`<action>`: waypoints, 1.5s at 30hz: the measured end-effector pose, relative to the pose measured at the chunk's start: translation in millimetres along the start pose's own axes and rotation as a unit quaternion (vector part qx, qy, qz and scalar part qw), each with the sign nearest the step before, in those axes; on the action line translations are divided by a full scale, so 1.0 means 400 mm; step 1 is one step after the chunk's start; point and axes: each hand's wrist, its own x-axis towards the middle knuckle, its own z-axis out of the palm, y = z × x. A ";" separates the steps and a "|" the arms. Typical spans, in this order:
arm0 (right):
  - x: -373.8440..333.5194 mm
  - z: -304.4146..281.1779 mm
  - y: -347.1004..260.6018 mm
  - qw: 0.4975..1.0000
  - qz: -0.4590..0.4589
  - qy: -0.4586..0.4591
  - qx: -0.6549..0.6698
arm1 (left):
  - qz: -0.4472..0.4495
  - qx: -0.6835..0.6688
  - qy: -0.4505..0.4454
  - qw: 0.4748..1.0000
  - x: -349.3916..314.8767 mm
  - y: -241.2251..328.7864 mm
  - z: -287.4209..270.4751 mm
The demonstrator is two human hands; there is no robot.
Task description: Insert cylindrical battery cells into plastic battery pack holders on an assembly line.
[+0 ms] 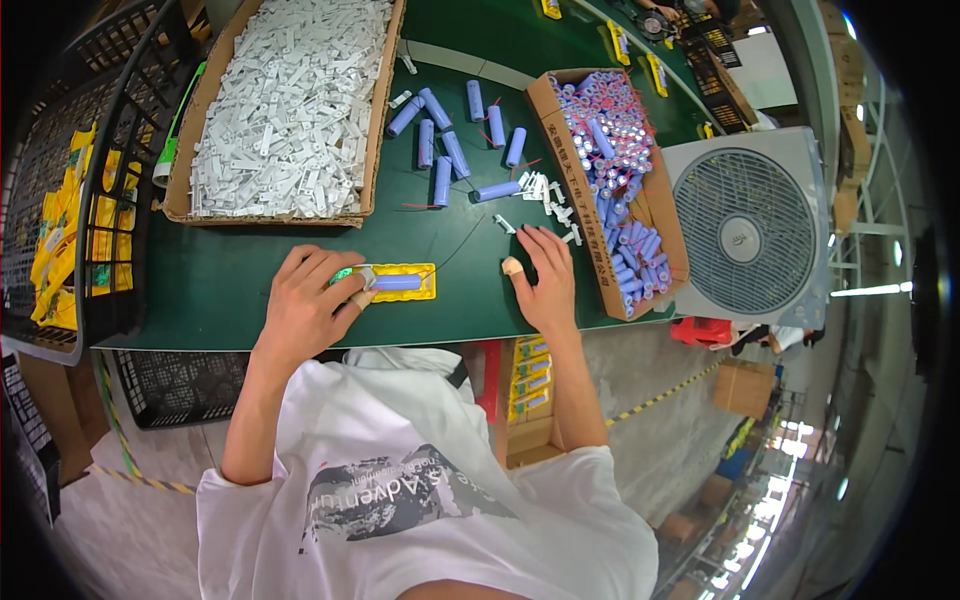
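I see a green tabletop (220, 300) bearing a cardboard box (179, 190) of white plastic pieces at left and a carton (560, 150) of blue cylinders at right; between them lie loose cylinders (442, 182), scattered white pieces (536, 190) and, nearer the front edge, a yellow casing (415, 295).

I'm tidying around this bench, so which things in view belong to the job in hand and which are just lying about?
Likely in use:
yellow case at the left hand
blue cell in it
loose cells
box of cells
white pieces

Apparently just around:
fan
floor carton
black crate below the bench
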 end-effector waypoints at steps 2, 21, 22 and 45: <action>0.009 0.018 -0.009 0.998 0.041 0.014 0.035 | 0.002 -0.003 -0.001 1.000 0.003 -0.004 -0.001; 0.007 0.033 -0.192 0.838 0.193 0.029 0.510 | -0.007 -0.004 0.008 1.000 -0.013 -0.012 0.009; 0.006 0.029 -0.203 0.838 0.195 0.011 0.510 | -0.002 -0.003 0.010 1.000 -0.013 -0.013 0.009; 0.062 -0.010 -0.270 0.984 -0.145 -0.098 0.042 | -0.003 -0.015 0.002 1.000 -0.032 -0.022 0.007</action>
